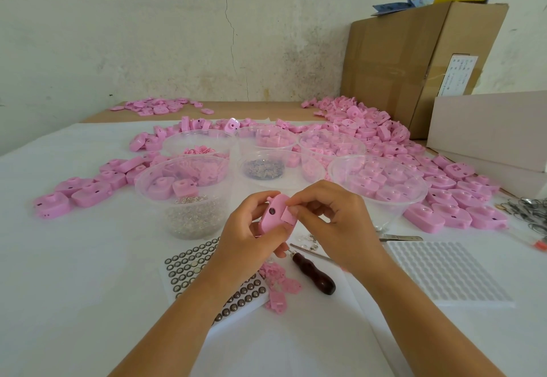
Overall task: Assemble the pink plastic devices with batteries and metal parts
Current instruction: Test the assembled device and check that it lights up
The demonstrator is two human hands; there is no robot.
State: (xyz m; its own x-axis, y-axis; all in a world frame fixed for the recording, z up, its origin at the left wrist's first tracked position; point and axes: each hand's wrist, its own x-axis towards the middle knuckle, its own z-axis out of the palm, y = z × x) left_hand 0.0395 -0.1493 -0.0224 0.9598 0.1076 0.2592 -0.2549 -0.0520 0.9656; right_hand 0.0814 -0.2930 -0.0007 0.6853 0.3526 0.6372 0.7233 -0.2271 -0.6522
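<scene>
Above the front middle of the white table (74,273), the left hand (243,233) curls tight around a pink device (271,217), and the right hand (331,220) pinches a little pink cover (288,216) against its side.

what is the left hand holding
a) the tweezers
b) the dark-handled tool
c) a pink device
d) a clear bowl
C: the left hand grips a pink device above the table, while the right hand pinches a small pink piece against it; the dark-handled tool lies untouched on the table.
</scene>
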